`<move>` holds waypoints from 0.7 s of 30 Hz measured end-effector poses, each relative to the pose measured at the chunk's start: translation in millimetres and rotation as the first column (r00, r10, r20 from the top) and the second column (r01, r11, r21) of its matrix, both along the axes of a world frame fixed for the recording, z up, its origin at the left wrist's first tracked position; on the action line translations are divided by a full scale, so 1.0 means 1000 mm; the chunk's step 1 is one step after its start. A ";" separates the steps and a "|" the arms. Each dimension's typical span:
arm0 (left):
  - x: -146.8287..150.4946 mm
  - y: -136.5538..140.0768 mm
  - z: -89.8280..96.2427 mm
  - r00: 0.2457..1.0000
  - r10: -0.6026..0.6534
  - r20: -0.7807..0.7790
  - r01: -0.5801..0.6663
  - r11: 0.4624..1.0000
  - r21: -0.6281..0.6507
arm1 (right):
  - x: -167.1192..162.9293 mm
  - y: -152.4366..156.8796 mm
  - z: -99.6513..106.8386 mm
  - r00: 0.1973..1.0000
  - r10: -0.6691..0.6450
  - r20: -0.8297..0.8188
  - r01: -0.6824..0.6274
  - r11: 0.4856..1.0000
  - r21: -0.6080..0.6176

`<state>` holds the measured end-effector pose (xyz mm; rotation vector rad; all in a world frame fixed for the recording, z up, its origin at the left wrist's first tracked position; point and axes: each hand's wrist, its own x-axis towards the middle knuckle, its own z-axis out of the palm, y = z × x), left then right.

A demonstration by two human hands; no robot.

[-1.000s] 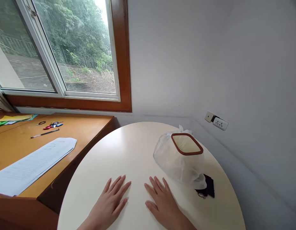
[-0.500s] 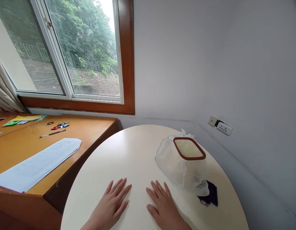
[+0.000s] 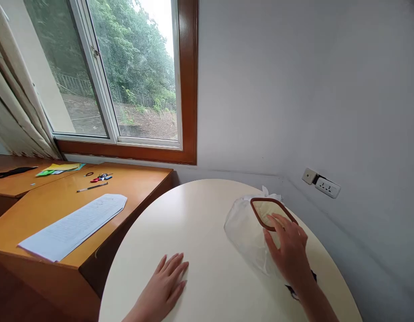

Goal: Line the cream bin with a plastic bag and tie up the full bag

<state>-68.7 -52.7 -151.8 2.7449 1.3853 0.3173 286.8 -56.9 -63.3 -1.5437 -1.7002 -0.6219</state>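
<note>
Head view shows illegible writing on papers (image 3: 79, 226), right hand (image 3: 289, 248) at frame (image 3: 256, 214).

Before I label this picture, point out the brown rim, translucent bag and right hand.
Brown rim (image 3: 264, 200): head view, far edge.
Translucent bag (image 3: 246, 237): head view, left side.
Right hand (image 3: 289, 250): head view, back of hand.

No words or numbers can be read; the papers (image 3: 80, 223) on the wooden counter (image 3: 140, 177) carry writing too small to make out.

Round cream table (image 3: 193, 223) beneath a brown-rimmed translucent bag (image 3: 245, 235), a dark cloth (image 3: 290, 290) and the flat left hand (image 3: 162, 286)
</note>
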 end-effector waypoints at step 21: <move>0.050 0.010 0.036 0.850 0.168 0.499 0.018 0.938 -0.346 | -0.025 0.016 -0.010 0.965 0.261 -0.022 -0.261 0.958 -0.116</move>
